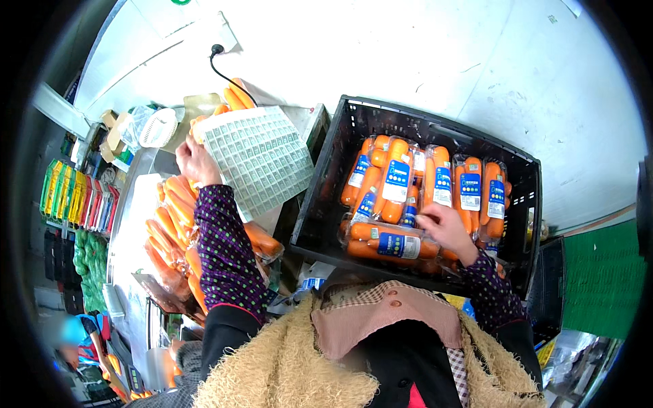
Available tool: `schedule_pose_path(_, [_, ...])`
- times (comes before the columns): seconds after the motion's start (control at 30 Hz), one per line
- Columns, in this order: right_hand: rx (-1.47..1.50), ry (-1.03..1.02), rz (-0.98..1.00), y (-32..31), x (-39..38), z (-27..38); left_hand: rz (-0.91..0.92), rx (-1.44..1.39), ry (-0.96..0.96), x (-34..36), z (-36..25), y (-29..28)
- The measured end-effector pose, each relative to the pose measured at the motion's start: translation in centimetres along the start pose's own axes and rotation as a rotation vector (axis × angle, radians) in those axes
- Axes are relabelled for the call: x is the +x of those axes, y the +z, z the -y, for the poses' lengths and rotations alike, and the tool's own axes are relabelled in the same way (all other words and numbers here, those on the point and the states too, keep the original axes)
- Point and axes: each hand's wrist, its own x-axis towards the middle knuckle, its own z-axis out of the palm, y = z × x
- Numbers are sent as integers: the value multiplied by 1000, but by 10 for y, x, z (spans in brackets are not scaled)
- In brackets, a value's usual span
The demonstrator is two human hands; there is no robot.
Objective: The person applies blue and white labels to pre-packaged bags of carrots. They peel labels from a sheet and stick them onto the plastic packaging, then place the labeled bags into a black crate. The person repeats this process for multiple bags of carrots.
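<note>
Two hands, well apart. Left hand [197, 161] at left edge of pale sheet of small labels [258, 160], fingers bent, far-left part of sheet right by it. Right hand [445, 228] over black crate [347, 112], fingers bent down at the packed carrots; too small to tell from here whether either hand really grips anything.

Carrot packs, clear wrap with blue-and-white labels, fill much of crate floor. One pack [391, 243] lies crosswise on the near side, just left of and nearer than right hand's fingertips. Upright-lying pack [437, 178] just beyond right hand, pointing far. Another [471, 190] to the right of that one; more packs to the left, some overlapping at a slant. All crate packs sit well right of left hand.

Label sheet lies between left hand and crate, tilted. Loose-looking heap of carrots [170, 221] on the bench [129, 248], nearer than left hand, left of left sleeve; few more carrots [237, 97] past far edge of sheet. White basket [158, 128] far left. Black plug [216, 49] on white wall [340, 47], cable running down toward sheet. Green mat [598, 272] right of crate.
</note>
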Motion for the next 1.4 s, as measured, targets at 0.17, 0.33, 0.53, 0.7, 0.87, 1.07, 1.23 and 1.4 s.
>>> schedule_pose_path(0.17, [-9,166,-86,-19,-25,-18,417,798,207,-49,-23,-9])
schedule_pose_path(0.33, [-169,-8,-16,-9,-29,-8,296,748,107,-87,-16,-23])
schedule_pose_path(0.53, [-200,-44,83,-5,-26,0,451,337,6,-60,-25,-27])
schedule_pose_path(0.7, [-217,-73,185,1,-29,-11,578,312,561,6,-129,18])
schedule_pose_path(0.87, [-187,-104,249,2,-30,4,640,617,960,8,-141,57])
schedule_pose_path(1.07, [-288,-244,189,-2,-28,4,755,769,1020,-128,-49,52])
schedule_pose_path(1.23, [-296,-166,192,-3,-33,5,585,524,1024,-200,0,55])
schedule_pose_path(1.4, [-353,-230,288,2,-32,-5,684,541,979,-188,30,54])
